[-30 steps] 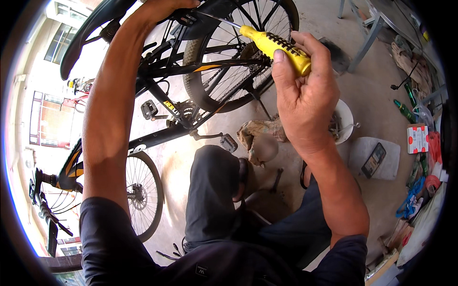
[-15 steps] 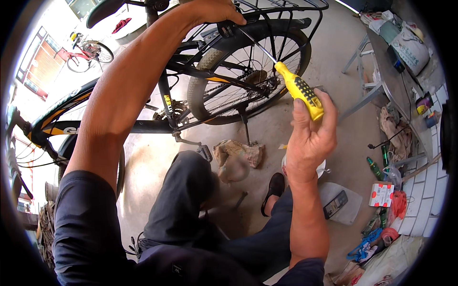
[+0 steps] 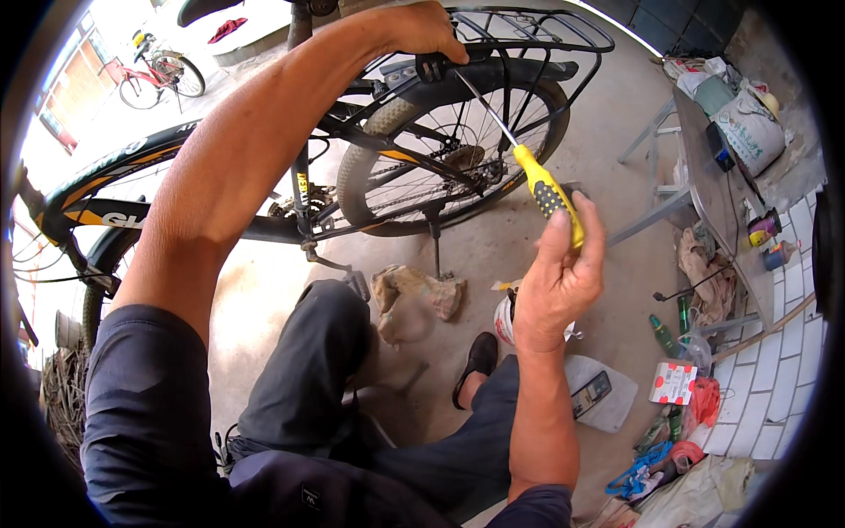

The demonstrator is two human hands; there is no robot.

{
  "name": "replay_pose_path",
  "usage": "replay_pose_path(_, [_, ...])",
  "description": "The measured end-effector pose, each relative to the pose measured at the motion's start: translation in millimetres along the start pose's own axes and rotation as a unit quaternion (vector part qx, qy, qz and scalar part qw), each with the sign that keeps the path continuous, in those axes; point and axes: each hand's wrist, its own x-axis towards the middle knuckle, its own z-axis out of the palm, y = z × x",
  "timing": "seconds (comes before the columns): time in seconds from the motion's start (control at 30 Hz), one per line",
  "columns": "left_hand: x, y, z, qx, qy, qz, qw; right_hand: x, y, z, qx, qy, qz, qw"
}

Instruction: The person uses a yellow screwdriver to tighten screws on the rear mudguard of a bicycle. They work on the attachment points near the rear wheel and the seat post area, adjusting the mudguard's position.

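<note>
My right hand [image 3: 568, 255] grips the end of a yellow-handled screwdriver [image 3: 546, 180] between thumb and fingers. Its metal shaft slants up-left to a black bracket [image 3: 433, 70] on the rear mudguard [image 3: 550, 72] of a black-and-orange bicycle [image 3: 396, 154]. My left hand [image 3: 431, 35] is closed at that bracket, thumb by the shaft's tip; most of its fingers are hidden. Above the mudguard is a wire rear rack [image 3: 581, 31], and below it the spoked rear wheel [image 3: 356, 202].
A red bicycle [image 3: 141, 88] stands outside. At right, a metal table [image 3: 713, 207] has sacks [image 3: 748, 123] behind it, with bottles [image 3: 662, 334] and a box [image 3: 673, 380] below. A cloth [image 3: 427, 290], bucket [image 3: 506, 321] and phone [image 3: 591, 394] on a grey pad lie near my legs.
My right hand and the screwdriver have moved down and a little right in the view. My left hand has shifted right and slightly down with the bracket as the view turned.
</note>
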Motion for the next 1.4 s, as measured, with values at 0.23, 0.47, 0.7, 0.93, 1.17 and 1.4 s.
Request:
replay_pose_path(0.23, [1, -4, 2, 0.01, 0.022, 0.006, 1.0, -1, 4, 5, 0.011, 0.037, -0.065, 0.997])
replay_pose_path(0.47, [-7, 4, -7, 0.003, 0.004, -0.007, 1.0, -2, 5, -1, 0.003, 0.011, -0.019, 1.0])
replay_pose_path(0.7, [-7, 6, -5, 0.041, 0.007, 0.001, 0.999, -1, 5, 1, 0.036, 0.022, 0.011, 0.999])
replay_pose_path(0.93, [-1, 1, -2, 0.012, -0.003, -0.008, 1.0, 1, -14, 1, -0.031, -0.056, -0.024, 0.998])
replay_pose_path(1.17, [-10, 3, -11, 0.028, 0.002, -0.026, 0.999, -8, -7, 5, -0.054, -0.071, -0.08, 0.993])
replay_pose_path(1.4, [4, -17, 11, -0.006, 0.011, 0.036, 0.999, -2, 5, 6, -0.086, -0.001, -0.085, 0.993])
